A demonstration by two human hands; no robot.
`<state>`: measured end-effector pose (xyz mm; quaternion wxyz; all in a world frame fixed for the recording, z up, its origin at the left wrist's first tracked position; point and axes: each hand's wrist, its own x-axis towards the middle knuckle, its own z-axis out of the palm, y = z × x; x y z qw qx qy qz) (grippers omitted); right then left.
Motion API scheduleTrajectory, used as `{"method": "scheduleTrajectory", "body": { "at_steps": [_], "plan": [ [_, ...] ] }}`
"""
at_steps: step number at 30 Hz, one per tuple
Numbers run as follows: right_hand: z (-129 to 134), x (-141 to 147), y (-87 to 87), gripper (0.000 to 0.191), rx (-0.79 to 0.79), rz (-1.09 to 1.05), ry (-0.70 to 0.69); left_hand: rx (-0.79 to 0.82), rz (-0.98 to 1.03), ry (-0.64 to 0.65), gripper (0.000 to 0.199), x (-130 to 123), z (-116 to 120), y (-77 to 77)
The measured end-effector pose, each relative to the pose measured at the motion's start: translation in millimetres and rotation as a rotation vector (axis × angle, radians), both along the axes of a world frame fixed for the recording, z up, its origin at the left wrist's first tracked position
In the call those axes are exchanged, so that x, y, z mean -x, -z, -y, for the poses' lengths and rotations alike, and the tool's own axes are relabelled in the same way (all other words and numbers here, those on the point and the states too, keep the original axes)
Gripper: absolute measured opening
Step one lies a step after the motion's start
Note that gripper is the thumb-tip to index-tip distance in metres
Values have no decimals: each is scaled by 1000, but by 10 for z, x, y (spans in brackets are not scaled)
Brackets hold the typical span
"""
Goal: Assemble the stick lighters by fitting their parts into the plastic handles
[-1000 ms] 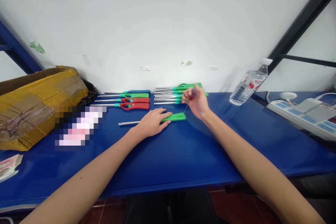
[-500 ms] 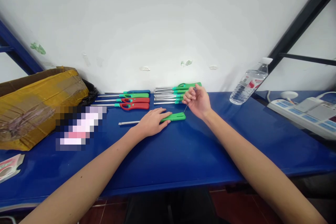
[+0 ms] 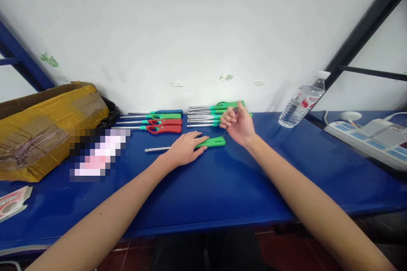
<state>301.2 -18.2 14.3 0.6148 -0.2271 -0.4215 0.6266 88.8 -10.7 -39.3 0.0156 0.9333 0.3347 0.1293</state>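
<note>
Pressed the green lighter point(image 3: 216, 141) flat to the blue bench point(image 3: 216, 194) with the left hand point(image 3: 186, 148), midway between the bench's left and right edges and nearer the back edge than the front. Gripped the handle there between thumb and fingers, with the thumb along the near side and the forefinger over the far side. Had the metal rod pointing left from under the palm, and the handle's end bare to the right.

Curled the fingers of the right hand point(image 3: 240, 127) around a slim tool point(image 3: 235, 111), mostly hidden in the fist, and aimed its thin shaft down at the right end of the green handle. Too small to tell contact from a slight gap at the tip.

Had two groups of lighters along the back edge, rods all to the left: on the left a blue lighter point(image 3: 171, 112), a second green lighter point(image 3: 168, 116) and two red lighters point(image 3: 170, 128); on the right a stack of green lighters point(image 3: 224, 104), partly behind the right hand. Had a yellow-taped box point(image 3: 47, 127) by the back left corner, with a black bag point(image 3: 111, 112) just behind, a pixelated patch point(image 3: 101, 154) beside it, and a printed card point(image 3: 14, 203) near the left edge. Had a water bottle point(image 3: 300, 103) near the back edge, right of the stack, and a white power strip point(image 3: 359, 137) toward the right edge.
</note>
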Motion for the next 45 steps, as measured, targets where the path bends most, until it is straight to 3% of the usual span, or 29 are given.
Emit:
{"method": "scheduleTrajectory", "body": {
  "at_steps": [3,8,11,17,23,29,40,45],
  "plan": [
    [1,-38,1,48,-9,-6,0,-4,-2,-1,45,-6,-2,-3],
    [-8,-90,9,18,-5,59,82,-5,1,1,45,-10,-2,-3],
    [-8,-73,6,25,-2,73,123,-6,6,4,45,-11,-1,-3],
    [-14,-19,-9,34,46,40,64,2,24,12,44,-11,0,-14],
    [9,-39,-11,24,41,7,36,2,22,11,44,-14,2,-19],
    [-10,-33,40,27,-17,125,126,-8,23,14,44,-10,-3,-12],
    [19,88,14,39,17,87,64,-11,10,12,44,-26,7,-21],
    [6,77,13,44,20,114,151,-8,-12,8,45,-27,9,-23]
  ]
}}
